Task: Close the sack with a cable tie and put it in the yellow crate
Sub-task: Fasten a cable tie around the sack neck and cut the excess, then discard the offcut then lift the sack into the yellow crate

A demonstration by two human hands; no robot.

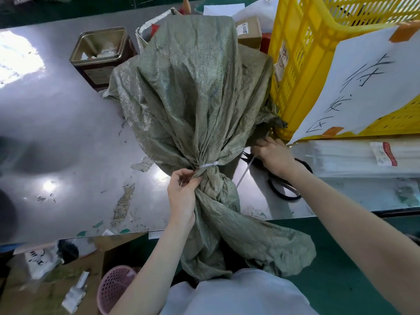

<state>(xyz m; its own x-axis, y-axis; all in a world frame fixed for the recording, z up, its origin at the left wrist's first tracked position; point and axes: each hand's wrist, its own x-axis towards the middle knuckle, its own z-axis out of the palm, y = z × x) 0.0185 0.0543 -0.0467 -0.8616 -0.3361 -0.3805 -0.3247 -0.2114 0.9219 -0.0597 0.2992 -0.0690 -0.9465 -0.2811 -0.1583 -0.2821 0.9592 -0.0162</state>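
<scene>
Hands first: the left hand (183, 187) pinches the gathered neck of the green sack (193, 92) just under the white cable tie (208, 165). The right hand (273, 155), at three o'clock, closes around the tie's loose tail over black scissors (284, 189). On the tabletop (68, 137), the sack touches the yellow crate (302, 64) at two o'clock.

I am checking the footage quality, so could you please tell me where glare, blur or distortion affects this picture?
Head view: strong glare whitens the metal table at far left and in smaller spots near the left hand; wide-angle distortion bends the table edge and the yellow crate; dark blurred smudges sit at the left border; the sack and cable tie are sharp.
</scene>
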